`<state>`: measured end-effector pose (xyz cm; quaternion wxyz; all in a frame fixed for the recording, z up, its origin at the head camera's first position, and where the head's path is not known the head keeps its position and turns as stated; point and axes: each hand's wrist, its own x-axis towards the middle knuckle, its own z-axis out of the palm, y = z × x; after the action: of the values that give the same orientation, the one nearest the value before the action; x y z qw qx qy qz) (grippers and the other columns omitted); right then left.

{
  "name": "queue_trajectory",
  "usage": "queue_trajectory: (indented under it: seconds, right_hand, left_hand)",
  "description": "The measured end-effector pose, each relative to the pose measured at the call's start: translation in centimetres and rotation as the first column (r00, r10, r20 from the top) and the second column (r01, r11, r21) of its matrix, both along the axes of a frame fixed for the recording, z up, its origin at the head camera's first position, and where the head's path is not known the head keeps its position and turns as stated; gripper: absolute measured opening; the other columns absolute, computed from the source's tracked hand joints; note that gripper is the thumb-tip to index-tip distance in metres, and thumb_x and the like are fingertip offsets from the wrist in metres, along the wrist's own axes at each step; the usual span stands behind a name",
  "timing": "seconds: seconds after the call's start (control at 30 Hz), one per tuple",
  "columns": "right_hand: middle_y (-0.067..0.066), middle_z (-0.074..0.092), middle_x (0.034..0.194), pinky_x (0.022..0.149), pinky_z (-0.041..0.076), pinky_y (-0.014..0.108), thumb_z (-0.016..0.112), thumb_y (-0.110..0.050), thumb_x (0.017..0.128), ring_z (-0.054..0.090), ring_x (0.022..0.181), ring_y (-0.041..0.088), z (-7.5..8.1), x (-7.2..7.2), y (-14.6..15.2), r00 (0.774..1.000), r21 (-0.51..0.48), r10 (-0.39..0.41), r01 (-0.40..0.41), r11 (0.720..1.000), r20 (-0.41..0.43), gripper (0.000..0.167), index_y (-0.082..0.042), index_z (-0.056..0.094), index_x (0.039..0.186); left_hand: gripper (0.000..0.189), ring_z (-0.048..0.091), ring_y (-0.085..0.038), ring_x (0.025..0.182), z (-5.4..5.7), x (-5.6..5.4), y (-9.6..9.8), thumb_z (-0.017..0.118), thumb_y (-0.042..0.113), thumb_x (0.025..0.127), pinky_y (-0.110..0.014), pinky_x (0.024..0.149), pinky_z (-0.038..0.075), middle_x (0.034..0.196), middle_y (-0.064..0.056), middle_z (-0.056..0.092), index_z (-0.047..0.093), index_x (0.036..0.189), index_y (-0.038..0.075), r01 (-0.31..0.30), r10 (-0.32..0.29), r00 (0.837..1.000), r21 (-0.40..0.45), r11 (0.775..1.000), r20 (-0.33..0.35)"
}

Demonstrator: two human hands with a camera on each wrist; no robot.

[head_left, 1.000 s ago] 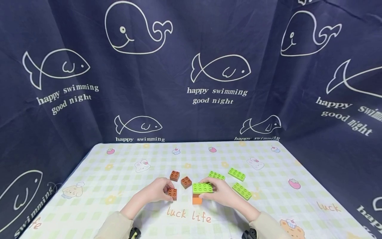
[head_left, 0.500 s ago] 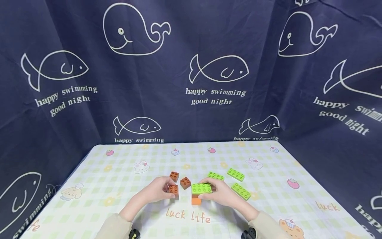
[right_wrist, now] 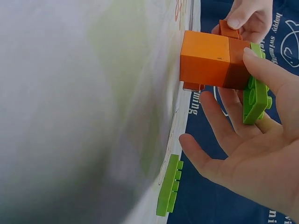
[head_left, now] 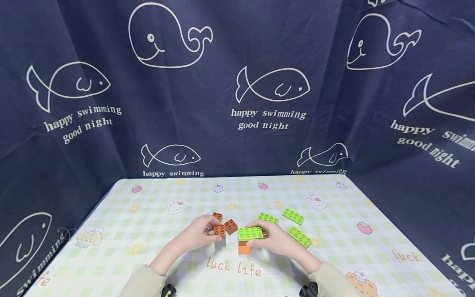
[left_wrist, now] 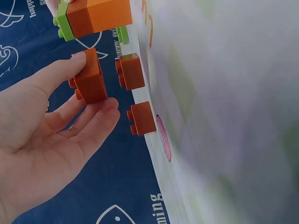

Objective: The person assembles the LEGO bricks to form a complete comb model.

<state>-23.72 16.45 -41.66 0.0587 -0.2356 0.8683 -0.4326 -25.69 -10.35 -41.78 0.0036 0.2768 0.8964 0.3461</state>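
Between thumb and fingers, my left hand (head_left: pixel 198 233) pinches a brown 2x2 toy building brick (left_wrist: pixel 91 77), held a little above the table, studs up. My right hand (head_left: pixel 273 237) grips a small stack from its right side. The stack has an orange block (right_wrist: pixel 205 53) at the bottom, a brown brick (right_wrist: pixel 237 65) over it and a long green brick (head_left: pixel 250 233) on top, which overhangs to the right. The held brown brick is left of the stack and apart from it. Whether the stack's base touches the table, I cannot tell.
Two loose brown bricks (head_left: pixel 231 226) lie behind the left hand, one partly hidden by it. Beyond and right of the right hand are three long green bricks (head_left: pixel 299 237). A checked cloth (head_left: pixel 148 264) covers the table, and a dark blue curtain (head_left: pixel 219 136) hangs around it.
My left hand has lifted the brown brick off the table and moved it slightly away and to the right, near the loose brown bricks. The right hand and stack have barely moved.
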Motion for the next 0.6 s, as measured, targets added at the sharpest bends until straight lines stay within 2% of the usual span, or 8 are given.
queue_trajectory:
  seconds: [0.17,0.37,0.6]
  right_hand:
    - [-0.002,0.065,0.105,0.085,0.050,0.036,0.073,-0.031,0.080,0.059,0.098,0.018,0.2,0.0,0.0,0.999,-0.039,0.008,-0.007,0.999,0.042,0.040,-0.014,0.060,0.114]
    - [-0.002,0.064,0.106,0.087,0.049,0.039,0.074,-0.030,0.080,0.059,0.100,0.018,0.0,0.0,0.1,0.999,-0.047,0.001,0.001,0.999,0.046,0.039,-0.015,0.060,0.113]
    - [-0.002,0.065,0.105,0.086,0.048,0.039,0.074,-0.032,0.079,0.058,0.097,0.017,0.0,-0.1,0.1,0.999,-0.030,0.001,0.000,1.000,0.039,0.039,-0.015,0.060,0.112]
  left_hand:
    - [0.033,0.057,-0.013,0.086,0.2,0.2,0.2,0.074,0.020,0.079,-0.024,0.076,0.053,0.095,0.000,0.060,0.062,0.107,0.005,-0.005,0.005,1.000,0.028,1.000,-0.024]
    - [0.032,0.058,-0.014,0.087,0.7,0.3,0.6,0.074,0.016,0.079,-0.025,0.080,0.054,0.097,-0.002,0.060,0.063,0.107,0.004,0.003,0.001,0.999,0.079,0.997,-0.047]
    - [0.039,0.060,-0.017,0.090,1.4,0.7,1.2,0.073,0.016,0.079,-0.028,0.083,0.053,0.103,-0.006,0.062,0.060,0.112,0.000,0.006,-0.003,1.000,0.104,0.995,-0.027]
